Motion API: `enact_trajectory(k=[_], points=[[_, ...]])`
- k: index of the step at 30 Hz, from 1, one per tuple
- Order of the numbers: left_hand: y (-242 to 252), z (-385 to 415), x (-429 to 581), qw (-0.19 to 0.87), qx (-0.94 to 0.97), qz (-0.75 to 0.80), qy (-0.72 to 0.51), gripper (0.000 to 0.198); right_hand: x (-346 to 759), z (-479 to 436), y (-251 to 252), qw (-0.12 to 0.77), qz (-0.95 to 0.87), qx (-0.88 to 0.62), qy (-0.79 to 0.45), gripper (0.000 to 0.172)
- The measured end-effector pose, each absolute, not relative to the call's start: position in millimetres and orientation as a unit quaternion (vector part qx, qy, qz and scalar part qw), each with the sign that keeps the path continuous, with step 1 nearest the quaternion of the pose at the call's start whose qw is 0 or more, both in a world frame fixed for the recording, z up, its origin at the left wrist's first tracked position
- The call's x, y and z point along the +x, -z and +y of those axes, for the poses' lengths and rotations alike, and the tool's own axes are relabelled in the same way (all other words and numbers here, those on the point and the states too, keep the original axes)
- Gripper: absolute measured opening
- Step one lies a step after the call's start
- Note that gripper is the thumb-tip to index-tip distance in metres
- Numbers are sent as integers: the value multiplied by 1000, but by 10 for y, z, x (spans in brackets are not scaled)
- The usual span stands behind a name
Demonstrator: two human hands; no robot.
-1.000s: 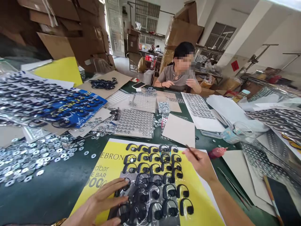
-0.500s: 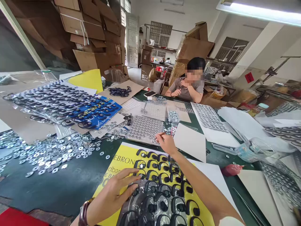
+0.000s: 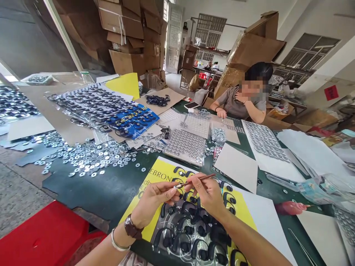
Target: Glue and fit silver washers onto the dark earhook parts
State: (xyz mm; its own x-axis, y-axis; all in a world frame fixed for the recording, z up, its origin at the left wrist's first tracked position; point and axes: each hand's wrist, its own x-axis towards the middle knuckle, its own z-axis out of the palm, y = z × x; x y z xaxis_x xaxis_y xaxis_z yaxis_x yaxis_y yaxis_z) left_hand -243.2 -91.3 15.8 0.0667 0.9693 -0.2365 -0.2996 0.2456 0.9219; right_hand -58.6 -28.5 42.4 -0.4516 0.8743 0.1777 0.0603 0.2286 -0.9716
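Observation:
My left hand (image 3: 154,199) and my right hand (image 3: 206,194) meet above a yellow printed sheet (image 3: 155,177) that carries several black hook-shaped parts (image 3: 194,229). The right hand pinches a thin brown stick (image 3: 198,180) that points left. At the stick's tip the left hand's fingertips are pinched together on a tiny shiny piece that is too small to name. Both hands hover just above the sheet's upper rows.
Loose metal washers (image 3: 85,159) lie scattered on the green table (image 3: 111,188) to the left. Trays of washers (image 3: 187,146), blue sheets of black rings (image 3: 111,111) and white cards (image 3: 235,166) fill the middle. A person (image 3: 244,99) sits opposite. A red surface (image 3: 47,236) lies near left.
My right hand drew back from the washer tray with the stick to above the yellow sheet. My left hand lifted off the black parts and pinched at the stick's tip. The view swung left.

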Motion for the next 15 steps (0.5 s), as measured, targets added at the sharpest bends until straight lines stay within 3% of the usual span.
enact_trajectory(k=[3, 5, 11, 15], points=[[-110, -968, -2539, 623, 380, 479, -488, 41, -571, -300, -364, 415, -690, -343, -483, 32], [-81, -985, -2683, 556, 434, 528, -474, 42, -554, -290, -309, 413, -719, -349, -437, 30], [33, -1055, -3134, 100, 618, 702, -340, 38, -519, -365, -100, 330, -836, -299, -319, 28], [29, -1239, -3033, 110, 721, 621, -287, 29, -523, -496, -57, 297, -874, -236, -302, 19]])
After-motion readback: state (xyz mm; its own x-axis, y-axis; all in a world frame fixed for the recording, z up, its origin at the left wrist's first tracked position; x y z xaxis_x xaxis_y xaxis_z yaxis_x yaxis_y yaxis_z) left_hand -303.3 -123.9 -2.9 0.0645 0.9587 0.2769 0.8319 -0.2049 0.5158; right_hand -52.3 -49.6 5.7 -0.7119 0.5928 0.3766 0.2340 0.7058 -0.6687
